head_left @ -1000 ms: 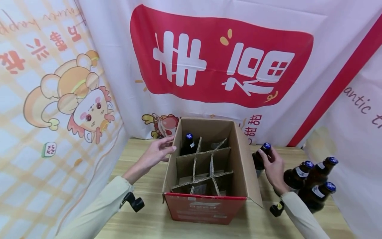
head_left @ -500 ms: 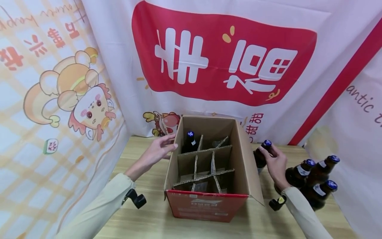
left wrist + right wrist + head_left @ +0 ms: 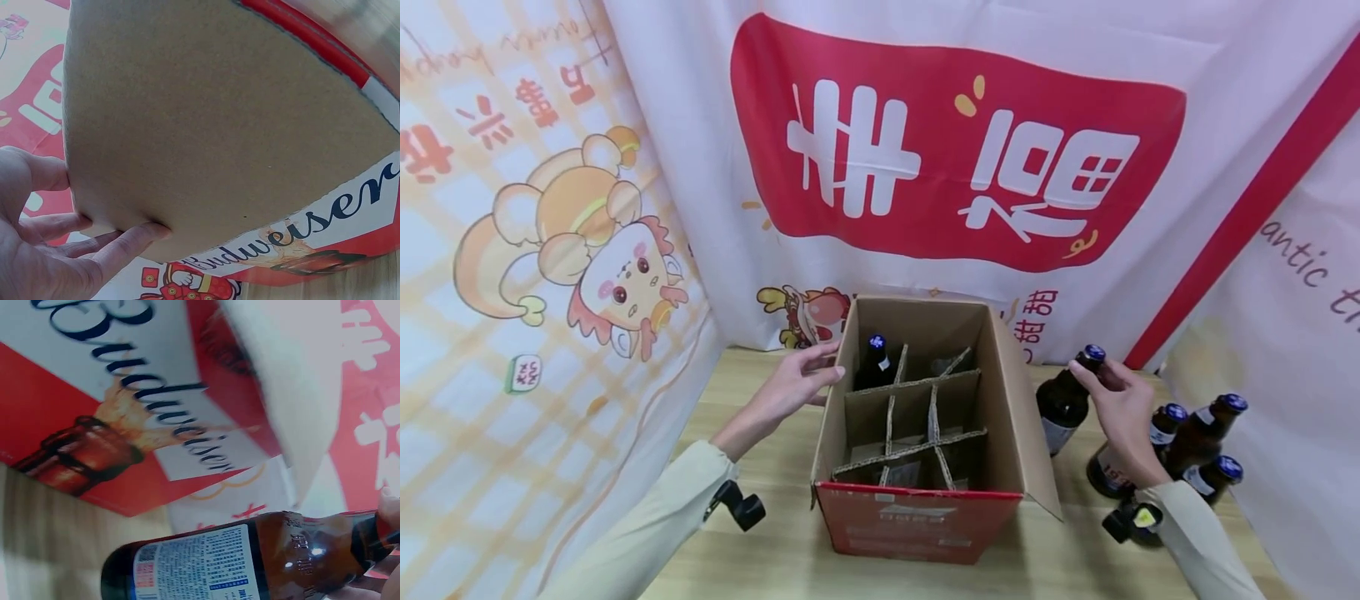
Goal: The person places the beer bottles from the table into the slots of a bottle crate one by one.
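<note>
My left hand [image 3: 792,385] rests against the left side of an open cardboard beer carton [image 3: 917,525], its fingertips touching a brown folded-down flap [image 3: 231,125] in the left wrist view. Cardboard dividers [image 3: 913,381] split the carton's inside into cells. A dark bottle with a blue cap [image 3: 876,363] stands in the back left cell. On the carton's right, my right hand [image 3: 1123,417] grips the neck of a brown beer bottle [image 3: 1063,403], which tilts with its cap toward the right. Its label [image 3: 197,569] and glass body fill the lower right wrist view.
Several capped brown bottles [image 3: 1198,437] stand together at the right, just behind my right wrist. The carton's right flap [image 3: 1026,417] sticks out between the carton and the held bottle. Printed cloths hang behind and at both sides of the wooden table [image 3: 760,554].
My right hand has moved a little to the right with the bottle, and more of the bottle shows beside the flap. My left hand has stayed at the carton.
</note>
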The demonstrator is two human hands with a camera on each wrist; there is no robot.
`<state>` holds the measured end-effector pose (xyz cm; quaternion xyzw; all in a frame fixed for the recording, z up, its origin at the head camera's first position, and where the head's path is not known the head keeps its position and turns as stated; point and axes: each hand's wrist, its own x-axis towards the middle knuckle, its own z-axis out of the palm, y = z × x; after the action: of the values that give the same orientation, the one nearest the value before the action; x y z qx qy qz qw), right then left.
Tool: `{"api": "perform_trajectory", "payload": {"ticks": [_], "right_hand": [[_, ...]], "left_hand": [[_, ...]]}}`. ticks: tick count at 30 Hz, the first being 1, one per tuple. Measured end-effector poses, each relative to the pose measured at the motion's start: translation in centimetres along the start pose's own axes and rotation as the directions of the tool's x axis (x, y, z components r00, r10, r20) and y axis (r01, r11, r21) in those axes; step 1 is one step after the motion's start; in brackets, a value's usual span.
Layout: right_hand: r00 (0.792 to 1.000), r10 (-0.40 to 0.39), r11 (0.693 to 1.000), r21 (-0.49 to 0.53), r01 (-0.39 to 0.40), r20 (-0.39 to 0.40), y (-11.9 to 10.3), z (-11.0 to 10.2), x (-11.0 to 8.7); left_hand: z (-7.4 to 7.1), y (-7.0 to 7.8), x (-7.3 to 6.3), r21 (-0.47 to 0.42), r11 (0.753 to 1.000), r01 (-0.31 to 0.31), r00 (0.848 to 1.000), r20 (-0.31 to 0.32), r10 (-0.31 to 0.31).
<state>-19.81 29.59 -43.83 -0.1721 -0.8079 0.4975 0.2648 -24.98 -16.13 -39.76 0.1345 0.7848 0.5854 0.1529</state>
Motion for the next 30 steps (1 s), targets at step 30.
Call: {"api": "perform_trajectory", "payload": {"ticks": [30], "right_hand": [[0.899,-0.438,0.898,0.041,0.438,-0.017,-15.1,-4.3,-0.3]], "left_hand": [[0.1,-0.3,0.0,-0.009,1.0,0.003,1.0,-0.016,-0.003]]}}
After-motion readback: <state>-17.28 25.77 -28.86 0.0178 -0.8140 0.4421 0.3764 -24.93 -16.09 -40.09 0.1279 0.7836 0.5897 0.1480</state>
